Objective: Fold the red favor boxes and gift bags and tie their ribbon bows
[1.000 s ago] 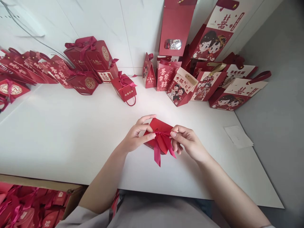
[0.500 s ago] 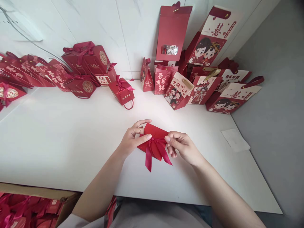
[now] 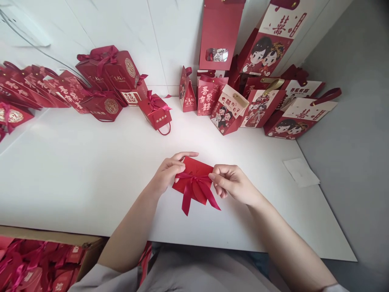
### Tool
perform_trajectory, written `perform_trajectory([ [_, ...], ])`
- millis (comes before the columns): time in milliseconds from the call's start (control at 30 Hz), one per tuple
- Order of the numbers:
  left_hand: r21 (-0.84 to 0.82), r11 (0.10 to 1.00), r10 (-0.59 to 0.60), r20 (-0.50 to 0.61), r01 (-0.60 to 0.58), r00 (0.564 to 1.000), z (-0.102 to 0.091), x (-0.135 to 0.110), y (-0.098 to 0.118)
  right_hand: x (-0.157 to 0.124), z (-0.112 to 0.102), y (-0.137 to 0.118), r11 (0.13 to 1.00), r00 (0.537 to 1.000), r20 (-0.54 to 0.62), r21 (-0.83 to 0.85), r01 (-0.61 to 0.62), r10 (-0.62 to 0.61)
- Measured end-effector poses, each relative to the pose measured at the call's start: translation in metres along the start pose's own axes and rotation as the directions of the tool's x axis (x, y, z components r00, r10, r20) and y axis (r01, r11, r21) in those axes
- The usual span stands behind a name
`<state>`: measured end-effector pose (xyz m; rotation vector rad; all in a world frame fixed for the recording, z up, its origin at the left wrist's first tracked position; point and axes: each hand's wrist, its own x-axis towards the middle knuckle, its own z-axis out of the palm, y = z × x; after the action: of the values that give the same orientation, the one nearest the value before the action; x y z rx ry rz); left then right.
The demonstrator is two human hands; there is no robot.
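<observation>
A small red gift box lies on the white table in front of me, with a dark pink ribbon tied across it. My left hand pinches the ribbon's left loop at the box's left side. My right hand pinches the right loop. The bow is drawn out sideways between the two hands, and its two tails hang down toward me.
Several red gift boxes with ribbon bows line the back left. Red and white gift bags stand and lean at the back right. A cardboard carton of red boxes sits at the lower left. A white paper scrap lies right.
My hands have pulled slightly apart, drawing the bow's loops wider and flatter. The box has shifted a little left and toward me.
</observation>
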<state>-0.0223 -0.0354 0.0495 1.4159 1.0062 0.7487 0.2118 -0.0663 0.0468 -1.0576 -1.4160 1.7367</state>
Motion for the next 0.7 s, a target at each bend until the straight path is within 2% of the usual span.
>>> perform_trajectory([
  [133,0.148,0.989,0.037,-0.043,-0.030,0.998,0.006,-0.002,0.004,-0.001,-0.001,-0.001,0.999,1.000,-0.009,-0.047,0.006,-0.007],
  [267,0.231,0.972,0.023,0.046,-0.034,0.999,0.006,-0.007,0.013,0.000,-0.004,0.000,0.994,0.999,-0.030,-0.103,0.030,-0.033],
  [367,0.206,0.978,-0.010,0.146,-0.020,0.989,-0.001,-0.009,0.019,0.003,-0.005,0.000,0.960,0.980,-0.092,-0.236,0.148,-0.174],
  [433,0.202,0.979,-0.030,0.169,-0.005,0.985,-0.005,-0.012,0.022,0.006,-0.005,-0.001,0.909,0.943,-0.125,-0.331,0.252,-0.307],
  [467,0.207,0.978,-0.029,0.129,0.002,0.991,-0.006,-0.014,0.022,0.007,-0.005,-0.002,0.885,0.925,-0.130,-0.363,0.291,-0.357],
  [500,0.216,0.976,-0.016,0.039,0.007,0.999,-0.006,-0.018,0.023,0.008,-0.004,-0.002,0.869,0.914,-0.125,-0.380,0.316,-0.386],
  [533,0.230,0.973,0.007,-0.100,0.016,0.995,-0.005,-0.023,0.023,0.009,-0.004,-0.002,0.864,0.912,-0.112,-0.383,0.326,-0.394],
  [567,0.253,0.966,0.029,-0.272,0.042,0.962,-0.002,-0.030,0.023,0.009,-0.003,-0.002,0.868,0.918,-0.098,-0.374,0.325,-0.385],
  [633,0.317,0.930,0.028,-0.565,0.186,0.824,0.008,-0.049,0.021,0.009,-0.001,-0.001,0.892,0.935,-0.065,-0.329,0.309,-0.348],
  [667,0.344,0.892,-0.004,-0.642,0.293,0.766,0.015,-0.059,0.019,0.009,-0.001,0.000,0.905,0.942,-0.054,-0.300,0.302,-0.333],
  [700,0.360,0.846,-0.060,-0.669,0.393,0.741,0.022,-0.070,0.016,0.009,0.000,0.001,0.916,0.945,-0.053,-0.270,0.297,-0.323],
])
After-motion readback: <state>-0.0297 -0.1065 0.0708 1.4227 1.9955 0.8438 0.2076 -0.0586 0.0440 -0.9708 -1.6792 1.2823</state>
